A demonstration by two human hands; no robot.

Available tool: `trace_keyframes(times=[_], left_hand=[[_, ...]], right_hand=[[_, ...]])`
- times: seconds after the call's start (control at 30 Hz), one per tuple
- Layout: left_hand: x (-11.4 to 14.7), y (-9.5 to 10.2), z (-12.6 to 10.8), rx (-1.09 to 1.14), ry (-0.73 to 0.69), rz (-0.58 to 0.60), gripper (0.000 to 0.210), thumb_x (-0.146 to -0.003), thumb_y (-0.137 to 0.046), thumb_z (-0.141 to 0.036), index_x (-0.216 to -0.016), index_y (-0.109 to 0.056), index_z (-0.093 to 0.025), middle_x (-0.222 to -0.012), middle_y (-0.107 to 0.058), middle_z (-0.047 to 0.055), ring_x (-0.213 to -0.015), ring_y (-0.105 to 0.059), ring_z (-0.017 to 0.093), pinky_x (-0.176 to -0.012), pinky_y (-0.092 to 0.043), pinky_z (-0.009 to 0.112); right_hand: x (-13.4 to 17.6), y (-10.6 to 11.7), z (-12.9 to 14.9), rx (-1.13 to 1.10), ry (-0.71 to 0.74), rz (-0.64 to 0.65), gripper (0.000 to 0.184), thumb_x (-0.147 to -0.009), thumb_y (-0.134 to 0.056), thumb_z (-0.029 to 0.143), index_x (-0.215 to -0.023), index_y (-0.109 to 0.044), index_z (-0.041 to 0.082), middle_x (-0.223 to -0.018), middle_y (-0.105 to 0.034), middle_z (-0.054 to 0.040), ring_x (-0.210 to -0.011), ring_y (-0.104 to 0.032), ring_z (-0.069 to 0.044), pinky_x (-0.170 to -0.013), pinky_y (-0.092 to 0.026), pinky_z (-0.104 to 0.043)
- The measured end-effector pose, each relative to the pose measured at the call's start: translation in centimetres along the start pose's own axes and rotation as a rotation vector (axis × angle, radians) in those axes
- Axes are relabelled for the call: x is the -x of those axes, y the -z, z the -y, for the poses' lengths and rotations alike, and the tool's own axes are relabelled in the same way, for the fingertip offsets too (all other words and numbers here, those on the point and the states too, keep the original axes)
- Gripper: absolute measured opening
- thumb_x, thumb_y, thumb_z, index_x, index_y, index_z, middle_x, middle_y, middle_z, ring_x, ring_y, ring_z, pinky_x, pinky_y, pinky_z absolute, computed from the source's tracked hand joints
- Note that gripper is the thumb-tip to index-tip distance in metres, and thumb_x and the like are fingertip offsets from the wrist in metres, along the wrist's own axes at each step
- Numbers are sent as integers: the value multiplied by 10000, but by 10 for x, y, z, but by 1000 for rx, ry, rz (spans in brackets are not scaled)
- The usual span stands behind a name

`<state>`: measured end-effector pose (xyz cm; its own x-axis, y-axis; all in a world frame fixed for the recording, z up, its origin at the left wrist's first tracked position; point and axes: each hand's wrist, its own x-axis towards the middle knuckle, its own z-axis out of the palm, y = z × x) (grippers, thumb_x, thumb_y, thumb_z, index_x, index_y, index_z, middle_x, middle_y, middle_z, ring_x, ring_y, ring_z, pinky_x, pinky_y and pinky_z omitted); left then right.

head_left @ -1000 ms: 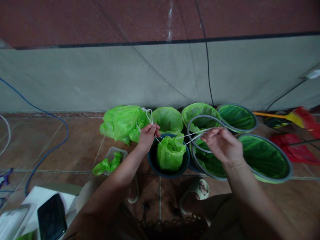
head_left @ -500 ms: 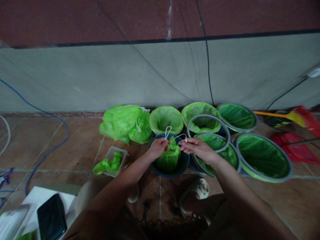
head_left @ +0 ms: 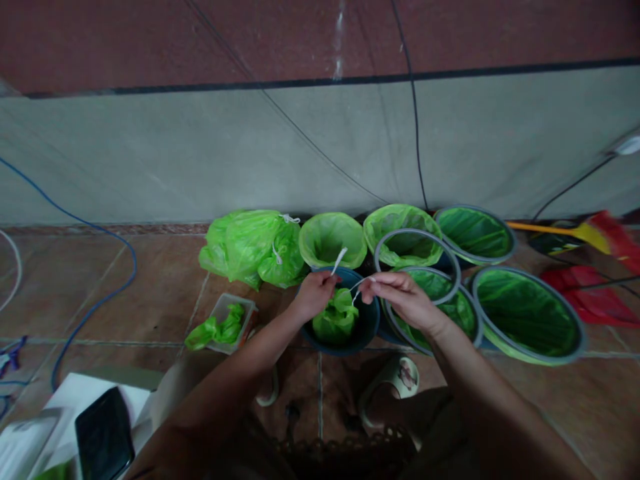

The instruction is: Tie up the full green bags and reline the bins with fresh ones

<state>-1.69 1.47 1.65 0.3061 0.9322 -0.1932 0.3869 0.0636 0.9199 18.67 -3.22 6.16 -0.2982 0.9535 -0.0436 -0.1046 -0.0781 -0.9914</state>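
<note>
String point(head_left: 339, 260) is pinched in left hand point(head_left: 315, 295) and right hand point(head_left: 400, 298) over a bag point(head_left: 334, 325) in a bin point(head_left: 369, 325), flanked by sacks point(head_left: 245, 243), lined bins point(head_left: 527, 317) and a ring point(head_left: 416, 231).

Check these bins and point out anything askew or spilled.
A grey ring looks askew, overlapping the mouths of a back bin and a front bin; odd, because the other rings each sit around one bin. No spill shows.
</note>
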Motion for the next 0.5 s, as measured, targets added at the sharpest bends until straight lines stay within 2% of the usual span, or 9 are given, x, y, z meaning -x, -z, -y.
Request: trace_keyframes(times=[0.07, 0.13, 0.23, 0.37, 0.43, 0.5], left_hand=[[3, -3, 6, -145, 0, 64, 314, -917, -465, -291, -692, -629, -147, -514, -482, -31, -493, -428, 102, -519, -326, 234], [8, -10, 11, -233, -49, 183, 339, -922, -461, -266, -635, -598, -149, -549, -537, -8, -541, -484, 114, -560, -368, 236], [19, -23, 10, -345, -169, 349, 286, -926, -438, -200, -715, -624, -150, -680, -632, 15, -665, -581, 136, -663, -439, 234], [28, -29, -2, -586, -275, 447, 209, -909, -455, -177, -817, -640, -157, -773, -661, 35, -744, -617, 163, -727, -462, 254], [30, -28, -7, -572, -293, 484, 187, -899, -486, -209, -824, -651, -162, -760, -655, 28, -722, -606, 158, -700, -449, 249], [29, -25, -9, -471, -271, 469, 240, -918, -483, -267, -793, -658, -160, -702, -631, 16, -676, -586, 144, -662, -430, 238]], right_hand=[[-2, -8, 0, 49, -38, 70, 251, -854, -702, 428, -868, -776, 188, -719, -715, -22, -702, -628, -151, -736, -487, -292], [-4, -17, 2, 63, -61, 144, 286, -847, -701, 453, -846, -767, 175, -704, -705, -22, -688, -623, -149, -713, -487, -286], [-5, -24, 4, 35, -69, 202, 318, -829, -710, 480, -806, -747, 165, -690, -690, -22, -665, -612, -144, -687, -488, -281], [-8, -20, -3, 12, -69, 119, 325, -852, -683, 478, -758, -712, 168, -653, -650, -9, -624, -574, -131, -642, -468, -268], [-10, -16, -8, 2, -60, 57, 323, -860, -674, 473, -745, -698, 172, -657, -641, -5, -627, -564, -126, -644, -464, -263], [-12, -15, -12, -3, -63, -5, 302, -842, -691, 472, -784, -698, 177, -708, -660, -8, -649, -574, -126, -659, -475, -262]])
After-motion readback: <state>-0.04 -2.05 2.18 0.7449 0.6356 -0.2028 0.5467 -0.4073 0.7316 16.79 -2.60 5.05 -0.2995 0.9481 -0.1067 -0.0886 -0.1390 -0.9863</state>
